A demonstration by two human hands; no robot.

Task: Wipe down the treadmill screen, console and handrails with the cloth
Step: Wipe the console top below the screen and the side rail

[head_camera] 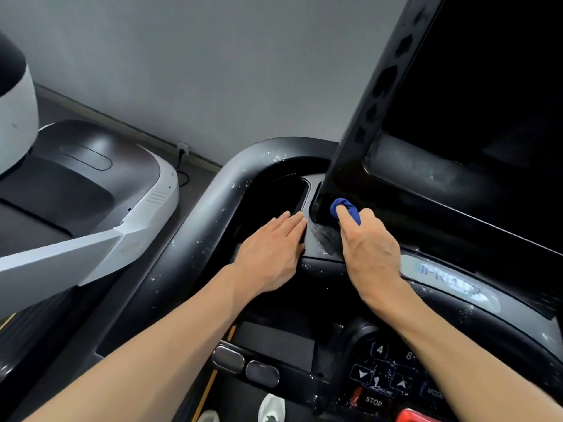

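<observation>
The right hand [370, 239] has the blue cloth [344, 208] bunched under its fingertips and pressed to the screen's [487, 86] lower left corner, so the panel runs up and right from it (left hand [274, 251] just lies flat on the console [320, 263] beside it, nearer the speckled handrail [213, 202]).

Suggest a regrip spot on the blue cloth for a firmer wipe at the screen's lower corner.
Probably the bunched blue cloth, taken from the near side behind its leading edge. The right hand already grips it there, a finger pressing the wad against the screen frame's lower corner. The left hand rests flat on the console.
</observation>
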